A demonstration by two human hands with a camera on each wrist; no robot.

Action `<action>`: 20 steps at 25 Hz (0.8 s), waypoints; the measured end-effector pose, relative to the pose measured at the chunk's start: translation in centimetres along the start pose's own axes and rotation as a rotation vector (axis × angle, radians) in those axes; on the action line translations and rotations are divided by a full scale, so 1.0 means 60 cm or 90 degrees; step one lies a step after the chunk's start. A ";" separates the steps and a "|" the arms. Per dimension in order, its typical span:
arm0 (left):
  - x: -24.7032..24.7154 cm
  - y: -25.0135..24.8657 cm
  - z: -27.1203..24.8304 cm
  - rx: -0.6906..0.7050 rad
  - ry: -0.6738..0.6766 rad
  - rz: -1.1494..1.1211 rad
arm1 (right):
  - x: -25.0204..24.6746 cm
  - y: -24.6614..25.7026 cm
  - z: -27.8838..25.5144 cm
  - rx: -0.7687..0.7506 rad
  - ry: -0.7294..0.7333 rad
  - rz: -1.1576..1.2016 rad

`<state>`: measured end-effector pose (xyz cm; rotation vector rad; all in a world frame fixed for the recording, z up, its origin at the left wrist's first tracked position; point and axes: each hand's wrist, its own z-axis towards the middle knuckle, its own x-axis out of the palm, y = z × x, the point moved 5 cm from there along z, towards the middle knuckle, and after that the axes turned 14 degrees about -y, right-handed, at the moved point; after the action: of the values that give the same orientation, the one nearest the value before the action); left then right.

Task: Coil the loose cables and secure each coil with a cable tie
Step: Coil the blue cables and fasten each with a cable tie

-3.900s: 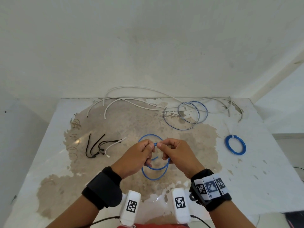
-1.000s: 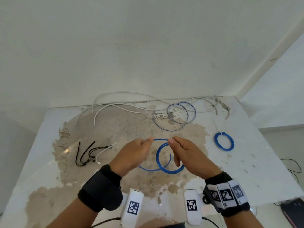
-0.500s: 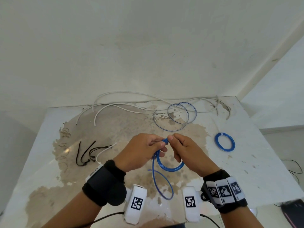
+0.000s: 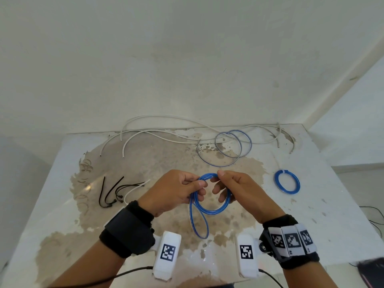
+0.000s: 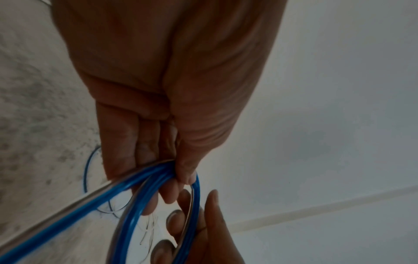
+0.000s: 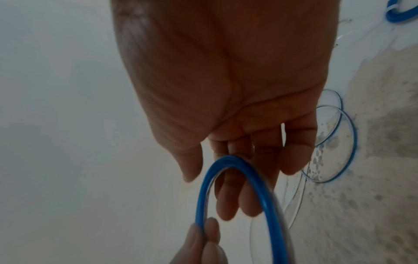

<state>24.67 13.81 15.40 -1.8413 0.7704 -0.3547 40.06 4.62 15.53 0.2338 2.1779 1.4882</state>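
Both hands hold a blue cable [image 4: 209,211] a little above the table, wound into a small coil of a few turns. My left hand [image 4: 199,183] pinches the coil's left side between thumb and fingers, as the left wrist view shows on the blue cable [image 5: 144,176]. At the coil's top, my right hand [image 4: 220,177] pinches it with thumb and index finger, its other fingers reaching through the ring [image 6: 228,157]. A loose loop [image 4: 202,238] of the same cable hangs towards me.
A tied blue coil [image 4: 287,183] lies at the right. A loose blue cable [image 4: 226,148] and long white cables [image 4: 155,134] lie along the back edge by the wall. Several cable ties [image 4: 116,192] lie to the left on the stained table [image 4: 62,204].
A second ago my hands were apart with the cable spread between them. They have come together, the coil has grown tighter, and a slack loop now hangs below it.
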 end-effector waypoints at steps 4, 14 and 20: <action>-0.005 0.006 -0.004 -0.025 0.017 -0.019 | -0.002 -0.002 -0.004 -0.032 0.010 -0.009; -0.011 0.020 -0.006 -0.055 0.013 -0.030 | 0.025 0.001 -0.005 -0.017 -0.003 0.003; -0.008 0.026 -0.012 -0.051 -0.006 -0.028 | 0.031 0.000 -0.002 -0.032 -0.045 -0.005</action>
<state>23.36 13.27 14.28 -1.9366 0.7485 -0.3480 38.38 5.29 15.02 0.2556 2.0813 1.5053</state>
